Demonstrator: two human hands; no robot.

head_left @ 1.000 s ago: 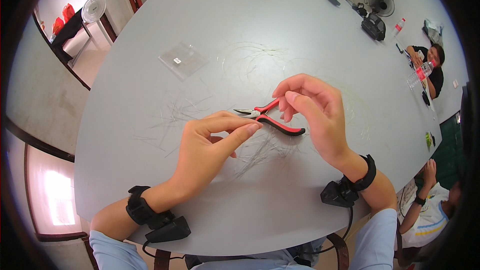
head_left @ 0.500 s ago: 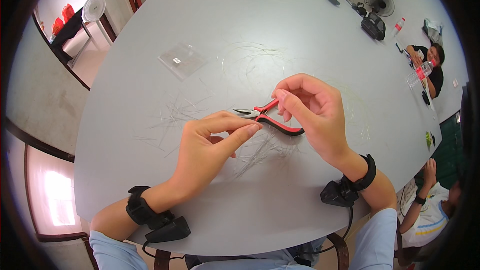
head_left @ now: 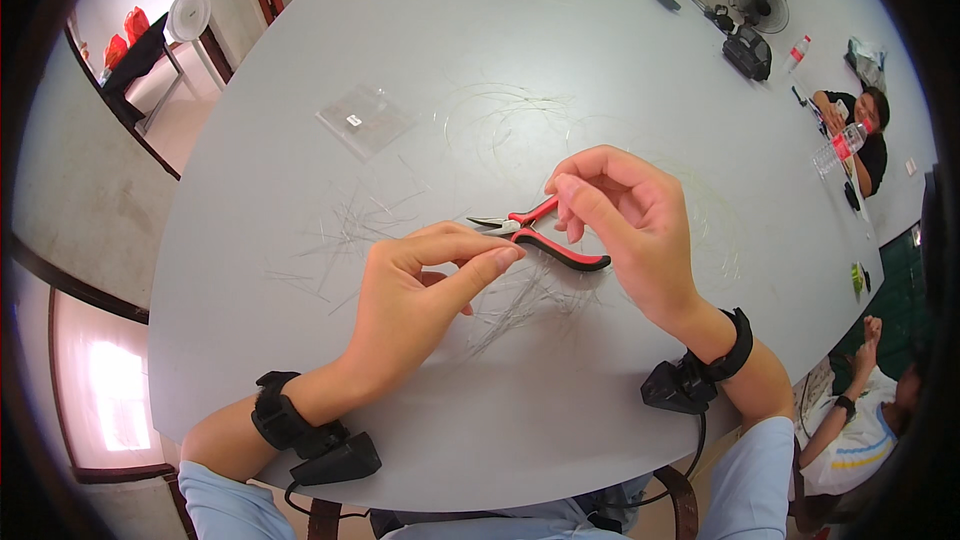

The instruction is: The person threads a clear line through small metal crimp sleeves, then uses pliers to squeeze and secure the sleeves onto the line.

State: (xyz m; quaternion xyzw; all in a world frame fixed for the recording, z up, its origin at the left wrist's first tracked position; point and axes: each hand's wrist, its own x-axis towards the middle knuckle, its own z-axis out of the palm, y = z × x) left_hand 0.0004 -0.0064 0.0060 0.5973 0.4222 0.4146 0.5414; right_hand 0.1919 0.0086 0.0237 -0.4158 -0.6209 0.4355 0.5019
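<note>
My left hand (head_left: 415, 290) is closed in a pinch, thumb against forefinger, beside a pair of pliers (head_left: 556, 251) with red and black handles. My right hand (head_left: 640, 240) pinches thumb to forefinger over the end of the upper handle. Whatever lies between either set of fingertips is too fine to make out. The pliers rest on the table with handles spread and slim curved jaws pointing left. Below them is a heap of thin metal pins or wire pieces (head_left: 512, 312); more thin pieces (head_left: 350, 225) are scattered left of my left hand.
A clear plastic bag (head_left: 366, 123) and loose loops of fine wire or thread (head_left: 510, 100) lie farther up the grey table (head_left: 300, 70). At the right stand a bottle (head_left: 840, 147), a black bag (head_left: 746, 52) and a fan (head_left: 760, 4). Other people sit around the edge.
Both my hands keep nearly the same pose, the right fingertips shifting only very slightly. At the lower right, another person's hands have come together.
</note>
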